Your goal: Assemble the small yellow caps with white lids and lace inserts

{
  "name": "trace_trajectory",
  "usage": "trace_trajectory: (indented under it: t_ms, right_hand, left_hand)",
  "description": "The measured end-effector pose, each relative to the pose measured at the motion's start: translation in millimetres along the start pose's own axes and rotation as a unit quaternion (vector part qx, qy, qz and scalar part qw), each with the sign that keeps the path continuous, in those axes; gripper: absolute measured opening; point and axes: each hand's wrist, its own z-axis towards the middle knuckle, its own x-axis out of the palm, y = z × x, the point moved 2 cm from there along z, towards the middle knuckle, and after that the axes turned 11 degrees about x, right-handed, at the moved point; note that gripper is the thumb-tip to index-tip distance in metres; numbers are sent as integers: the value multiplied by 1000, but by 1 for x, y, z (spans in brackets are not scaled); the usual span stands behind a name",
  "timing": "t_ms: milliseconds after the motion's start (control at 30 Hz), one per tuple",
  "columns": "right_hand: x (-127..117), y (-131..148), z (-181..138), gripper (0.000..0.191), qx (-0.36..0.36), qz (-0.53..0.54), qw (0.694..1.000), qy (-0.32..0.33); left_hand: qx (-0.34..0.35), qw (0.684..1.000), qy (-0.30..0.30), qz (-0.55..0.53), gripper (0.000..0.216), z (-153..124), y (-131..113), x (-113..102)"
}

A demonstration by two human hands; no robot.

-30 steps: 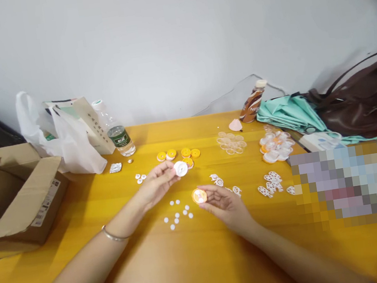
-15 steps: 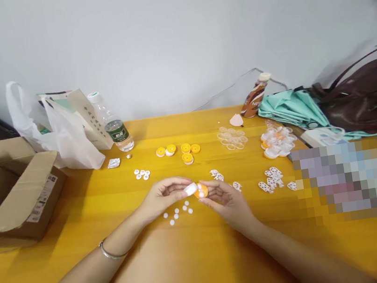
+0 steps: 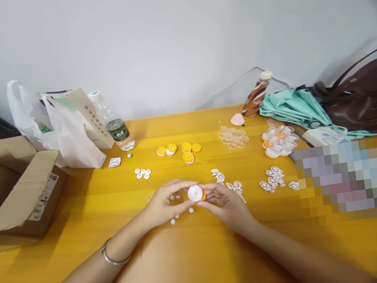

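The left hand (image 3: 167,203) and right hand (image 3: 223,200) meet over the yellow table (image 3: 191,254), both pinching a white cap (image 3: 195,192) pressed onto an orange disc (image 3: 203,195). Small white buttons (image 3: 181,214) lie beneath them.

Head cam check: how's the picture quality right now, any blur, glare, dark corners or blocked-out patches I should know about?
Head view: even soft light, no hard glare on the table; the right corners are vignetted dark; a pixelated block hides part of the right side; edges bow slightly; the white disc between both hands is small and soft, detail unreadable.
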Motion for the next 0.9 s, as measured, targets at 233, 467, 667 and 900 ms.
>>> trace_trajectory:
  t_ms: [233, 467, 667, 900]
  right_hand:
    - [0, -2, 2, 31, 0, -9, 1000, 4]
    - [-4, -1, 1, 34, -20, -21, 999, -35]
    - [-4, 1, 0, 35, -36, -61, 996, -55]
    - [-5, -1, -1, 37, -64, -97, 991, -70]
  left_hand:
    - [-43, 997, -46, -51, 35, -1, 4, -2]
    - [-133, 949, -52, -281, 31, -1, 16, -4]
    - [-117, 964, -33, -236, 35, -2, 17, -3]
    - [-73, 992, -29, -102, 35, -2, 11, -3]
